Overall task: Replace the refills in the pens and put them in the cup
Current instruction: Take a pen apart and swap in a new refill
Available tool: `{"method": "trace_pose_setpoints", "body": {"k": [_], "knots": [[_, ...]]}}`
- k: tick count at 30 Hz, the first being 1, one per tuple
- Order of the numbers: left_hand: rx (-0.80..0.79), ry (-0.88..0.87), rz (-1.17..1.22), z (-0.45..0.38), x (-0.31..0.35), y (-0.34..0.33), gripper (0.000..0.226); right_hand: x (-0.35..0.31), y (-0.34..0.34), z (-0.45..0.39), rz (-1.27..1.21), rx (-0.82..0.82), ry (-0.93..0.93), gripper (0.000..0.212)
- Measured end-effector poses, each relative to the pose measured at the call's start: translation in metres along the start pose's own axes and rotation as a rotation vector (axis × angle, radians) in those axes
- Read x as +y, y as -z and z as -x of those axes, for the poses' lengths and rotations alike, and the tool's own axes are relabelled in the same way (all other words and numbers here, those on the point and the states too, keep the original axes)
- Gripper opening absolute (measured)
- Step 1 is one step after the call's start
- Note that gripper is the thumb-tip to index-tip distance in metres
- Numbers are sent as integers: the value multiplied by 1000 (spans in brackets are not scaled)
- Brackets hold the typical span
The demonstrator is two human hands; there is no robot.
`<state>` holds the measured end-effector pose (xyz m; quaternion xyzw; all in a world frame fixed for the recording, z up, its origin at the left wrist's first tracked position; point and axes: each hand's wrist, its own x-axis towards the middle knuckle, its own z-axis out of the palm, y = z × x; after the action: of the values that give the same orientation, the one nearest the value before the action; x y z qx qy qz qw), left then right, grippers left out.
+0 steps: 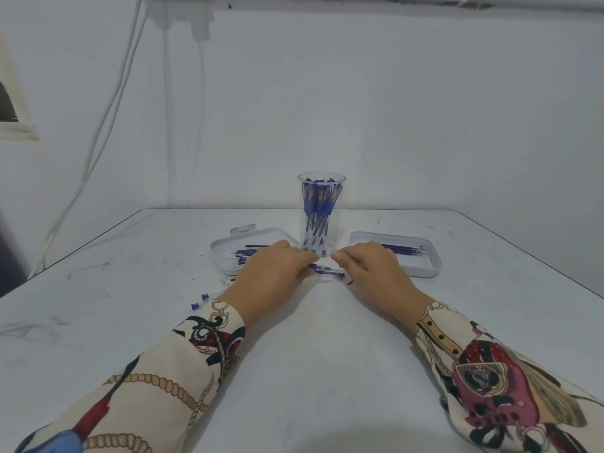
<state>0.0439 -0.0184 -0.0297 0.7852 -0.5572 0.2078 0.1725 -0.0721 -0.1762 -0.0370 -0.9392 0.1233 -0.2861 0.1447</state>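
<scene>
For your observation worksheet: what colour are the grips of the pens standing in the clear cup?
Blue, seen through the clear cup in the head view.

You have one view only, a wide-angle camera on your head. It looks forward and down across the table (310,338) toward the wall (392,109) behind it. Your forearms enter from the bottom edge, near the lens; the table's far edge lies around mid-frame.
</scene>
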Motion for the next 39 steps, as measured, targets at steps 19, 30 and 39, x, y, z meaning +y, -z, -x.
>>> {"method": "trace_pose_setpoints", "body": {"k": [19,30,39], "knots": [[-5,56,22,6,5,3,25,-11,0,4,-389,-152,-108,29],[4,64,23,7,8,4,25,-10,-2,4,-572,-133,-194,23],[-19,77,21,7,10,6,27,-9,-2,4,-594,-93,-176,12]]}}
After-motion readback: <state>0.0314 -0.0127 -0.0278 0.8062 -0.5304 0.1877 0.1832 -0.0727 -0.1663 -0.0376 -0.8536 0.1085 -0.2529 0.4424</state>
